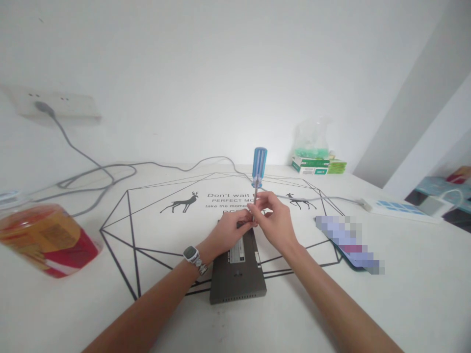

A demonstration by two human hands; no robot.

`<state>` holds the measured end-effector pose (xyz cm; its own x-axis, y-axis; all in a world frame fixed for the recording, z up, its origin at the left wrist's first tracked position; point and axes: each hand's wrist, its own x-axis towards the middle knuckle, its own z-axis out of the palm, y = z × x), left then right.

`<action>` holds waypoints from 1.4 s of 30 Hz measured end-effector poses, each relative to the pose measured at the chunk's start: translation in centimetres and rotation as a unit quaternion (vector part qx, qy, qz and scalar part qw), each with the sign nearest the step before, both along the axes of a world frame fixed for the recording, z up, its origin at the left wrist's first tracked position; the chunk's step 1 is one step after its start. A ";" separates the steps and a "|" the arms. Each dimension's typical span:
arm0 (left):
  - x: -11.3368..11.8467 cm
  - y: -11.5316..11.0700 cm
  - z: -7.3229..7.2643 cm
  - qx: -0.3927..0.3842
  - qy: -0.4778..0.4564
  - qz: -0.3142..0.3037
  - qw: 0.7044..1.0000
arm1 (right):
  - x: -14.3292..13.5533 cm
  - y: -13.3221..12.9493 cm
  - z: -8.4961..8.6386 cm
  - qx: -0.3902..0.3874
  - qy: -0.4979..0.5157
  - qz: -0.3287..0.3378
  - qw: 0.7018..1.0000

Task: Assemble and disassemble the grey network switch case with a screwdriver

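Observation:
A screwdriver [259,164] with a blue handle stands upright, its shaft pointing down at the far end of a dark flat box [239,284]. My right hand [274,218] pinches the metal shaft between thumb and fingers. Against it, my left hand [230,230] is closed near the screwdriver's tip, over the box's far end; whatever lies between its fingertips is too small to name. The box lies on the white table [176,321] and has a label and small vent slots. The screwdriver tip is hidden by my fingers.
A red and yellow container [51,240] stands at the left. A phone [348,242] with a blurred screen lies at the right, before a white power strip [401,208]. Small boxes [311,164] sit by the wall, and a grey cable [150,163] crosses the table's back.

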<state>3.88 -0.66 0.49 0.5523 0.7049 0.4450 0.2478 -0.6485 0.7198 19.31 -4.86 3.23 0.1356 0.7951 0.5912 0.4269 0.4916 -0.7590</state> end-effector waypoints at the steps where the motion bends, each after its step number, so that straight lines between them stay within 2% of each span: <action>1: 0.0 0.0 0.0 0.002 -0.003 0.005 1.000 | 0.0 0.1 0.0 -0.005 0.007 -0.001 1.000; 8: 0.1 0.3 -0.3 0.002 0.020 0.027 0.999 | 0.3 0.1 -0.1 0.004 -0.069 -0.013 0.998; 11: 0.1 0.3 -0.2 0.019 0.038 0.003 0.999 | 0.4 0.2 -0.4 0.008 -0.102 -0.025 0.994; 17: 0.0 0.5 0.0 0.023 0.043 -0.043 0.998 | 0.5 0.3 -0.8 0.007 -0.105 -0.016 0.994; 20: -0.1 0.5 -0.1 0.015 0.040 -0.040 0.998 | 0.5 0.2 -0.7 0.001 -0.104 0.001 0.995; 27: -0.2 0.4 -0.3 0.013 0.024 -0.028 0.999 | 0.3 -0.1 -0.2 -0.010 -0.076 0.024 0.997; 33: -0.3 0.1 -0.2 0.002 0.017 -0.010 1.000 | 0.4 -0.2 -0.5 -0.016 -0.006 0.046 0.999; 42: -1.5 -0.1 -0.1 0.050 0.097 0.035 0.993 | 0.3 0.2 -1.4 -0.011 0.104 0.063 0.992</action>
<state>2.35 -0.74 0.36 0.5866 0.7021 0.4036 0.4225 -0.6905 0.5871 19.64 -4.67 1.82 0.1513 0.8258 0.5432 0.1951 0.5138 -0.8354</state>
